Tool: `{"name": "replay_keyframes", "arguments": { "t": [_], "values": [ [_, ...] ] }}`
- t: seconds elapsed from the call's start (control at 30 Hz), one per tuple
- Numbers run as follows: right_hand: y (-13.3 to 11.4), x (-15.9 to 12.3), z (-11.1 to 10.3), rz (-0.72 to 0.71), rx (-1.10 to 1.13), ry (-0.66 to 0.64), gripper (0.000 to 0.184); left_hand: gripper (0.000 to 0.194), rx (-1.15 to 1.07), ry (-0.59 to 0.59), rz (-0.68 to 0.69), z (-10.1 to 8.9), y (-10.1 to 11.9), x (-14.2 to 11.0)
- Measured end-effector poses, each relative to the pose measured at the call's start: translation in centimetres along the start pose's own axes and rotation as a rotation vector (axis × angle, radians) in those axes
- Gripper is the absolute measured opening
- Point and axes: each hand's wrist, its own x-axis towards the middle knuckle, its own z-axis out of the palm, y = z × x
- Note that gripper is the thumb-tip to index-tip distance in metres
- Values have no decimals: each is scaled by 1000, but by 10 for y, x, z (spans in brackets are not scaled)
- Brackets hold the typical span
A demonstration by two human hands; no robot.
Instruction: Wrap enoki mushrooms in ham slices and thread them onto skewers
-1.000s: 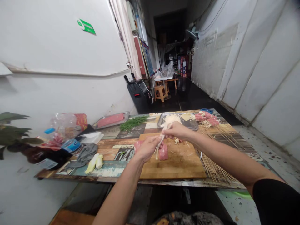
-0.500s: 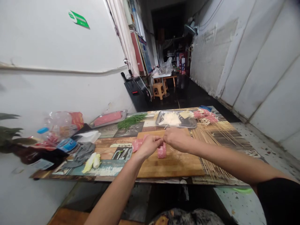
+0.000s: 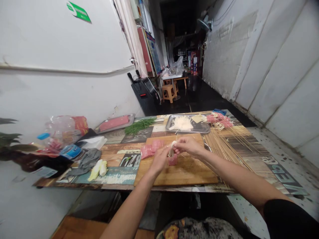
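Both my hands meet over a wooden cutting board (image 3: 189, 174). My left hand (image 3: 159, 160) is closed on a small pink slice of meat (image 3: 172, 161) that lies on the board. My right hand (image 3: 188, 145) pinches a thin bunch of white enoki mushrooms (image 3: 171, 148), held upright against that slice. More pink meat slices (image 3: 149, 149) lie at the board's far left corner.
A metal tray (image 3: 200, 128) behind the board holds loose enoki mushrooms (image 3: 182, 123). Many bamboo skewers (image 3: 224, 146) lie to the right, with finished meat skewers (image 3: 219, 120) beyond. At left are a tray of meat (image 3: 114, 122), green chives (image 3: 139, 125), a grey cloth (image 3: 87, 160) and plastic bags (image 3: 62, 132).
The mushroom bunch has been brought from the tray side down onto the meat slice. Both hands have moved closer together over the slice. The camera has shifted a little.
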Motion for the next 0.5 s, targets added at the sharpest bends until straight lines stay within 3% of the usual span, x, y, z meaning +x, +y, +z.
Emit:
{"name": "replay_keyframes", "arguments": {
  "t": [0.1, 0.17, 0.27, 0.33, 0.4, 0.43, 0.5],
  "values": [
    [1, -2, -3, -6, -22, -3, 25, 70, -295, -215, -194, -9, 8, 4],
    [0, -5, -5, -5, -41, -17, 25, 82, -356, -290, -290, -15, 13, 8],
    [-2, -8, -7, 11, -158, -49, 21, 83, -137, -210, -301, -20, 18, 13],
    [-4, -9, -7, 5, -321, -44, 16, 68, 193, 22, -115, -20, 23, 13],
    [-8, -10, -7, -43, -552, -17, 16, 46, 520, 271, 188, -16, 29, 9],
    [-11, -11, -7, -76, -676, 0, 19, 38, 649, 326, 346, -12, 31, 5],
    [-18, -12, -7, -116, -874, 10, 22, 33, 829, 266, 598, -3, 31, -2]
  ]
}}
